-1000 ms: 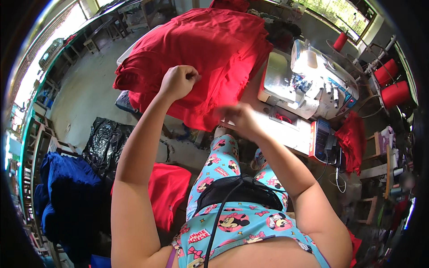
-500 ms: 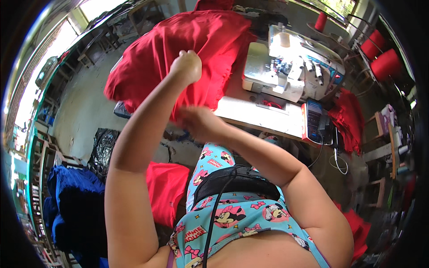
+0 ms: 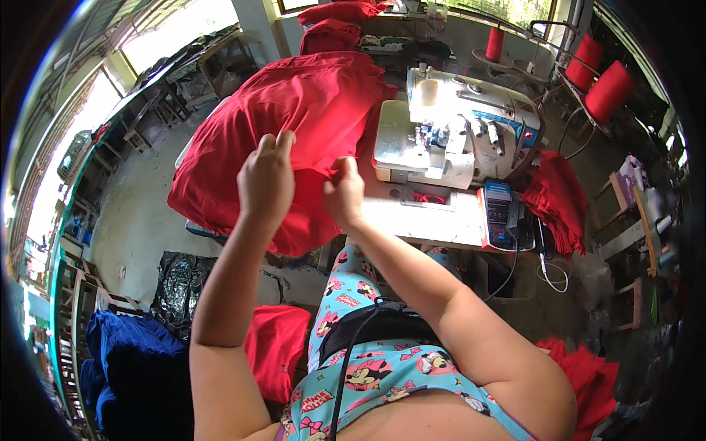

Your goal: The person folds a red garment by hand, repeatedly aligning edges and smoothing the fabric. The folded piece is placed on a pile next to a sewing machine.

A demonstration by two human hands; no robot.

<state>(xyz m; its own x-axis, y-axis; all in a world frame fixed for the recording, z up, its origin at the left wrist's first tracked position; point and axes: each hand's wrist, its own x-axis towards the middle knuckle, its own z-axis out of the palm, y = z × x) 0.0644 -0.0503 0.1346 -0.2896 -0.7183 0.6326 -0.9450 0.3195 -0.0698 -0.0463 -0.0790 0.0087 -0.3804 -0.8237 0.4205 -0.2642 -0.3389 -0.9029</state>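
A big heap of red cloth covers the left part of the sewing table. My left hand is over its near side, fingers bent together and pinching the cloth. A little to the right, my right hand grips the same cloth near its right edge, thumb and fingers closed. Between the two hands the cloth is drawn up in folds, and its lower part hangs off the table's front. Right of the heap stands a white sewing machine with its lamp lit.
A boxed device with cables sits at the table's right front, by more red cloth. Red thread cones stand at the far right. Blue cloth, a black plastic bag and a red piece lie at lower left.
My left hand has come lower and nearer, from high on the heap. My right hand has risen slightly and moved right. The cloth now hangs lower over the front.
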